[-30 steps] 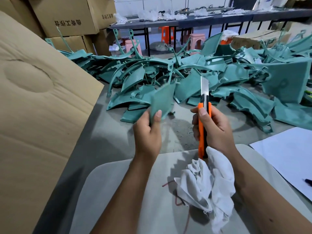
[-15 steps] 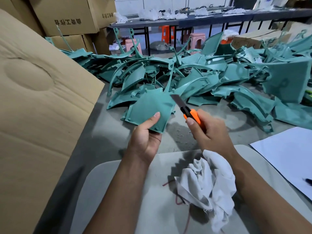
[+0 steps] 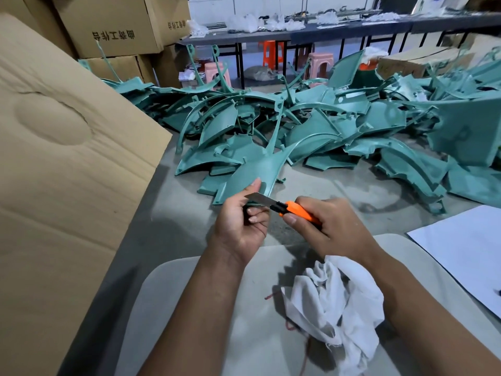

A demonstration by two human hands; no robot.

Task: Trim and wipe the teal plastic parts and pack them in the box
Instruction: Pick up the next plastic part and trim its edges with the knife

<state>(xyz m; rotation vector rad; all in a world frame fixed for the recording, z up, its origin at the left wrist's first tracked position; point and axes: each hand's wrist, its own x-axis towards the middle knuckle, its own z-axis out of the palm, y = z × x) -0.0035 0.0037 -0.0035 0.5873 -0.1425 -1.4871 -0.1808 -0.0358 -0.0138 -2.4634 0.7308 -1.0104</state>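
Note:
My left hand (image 3: 241,223) grips the near edge of a flat teal plastic part (image 3: 253,173), thumb on top, holding it tilted over the table. My right hand (image 3: 332,226) grips an orange utility knife (image 3: 294,208). Its blade points left and lies against the part's near edge, just above my left fingers. A crumpled white cloth (image 3: 336,308) lies under my right wrist, with part of it tucked beneath the hand. The big cardboard box (image 3: 62,185) stands at my left, showing only its flap and wall.
A wide heap of teal parts (image 3: 325,131) covers the far half of the grey table (image 3: 176,226). White paper (image 3: 466,248) lies at right. Stacked cartons (image 3: 113,25) stand at back left, with a long bench and plastic stools (image 3: 320,61) beyond.
The left hand turned the part from edge-on to flat and lowered it. The knife swung from upright to pointing left, and its blade now meets the part's near edge.

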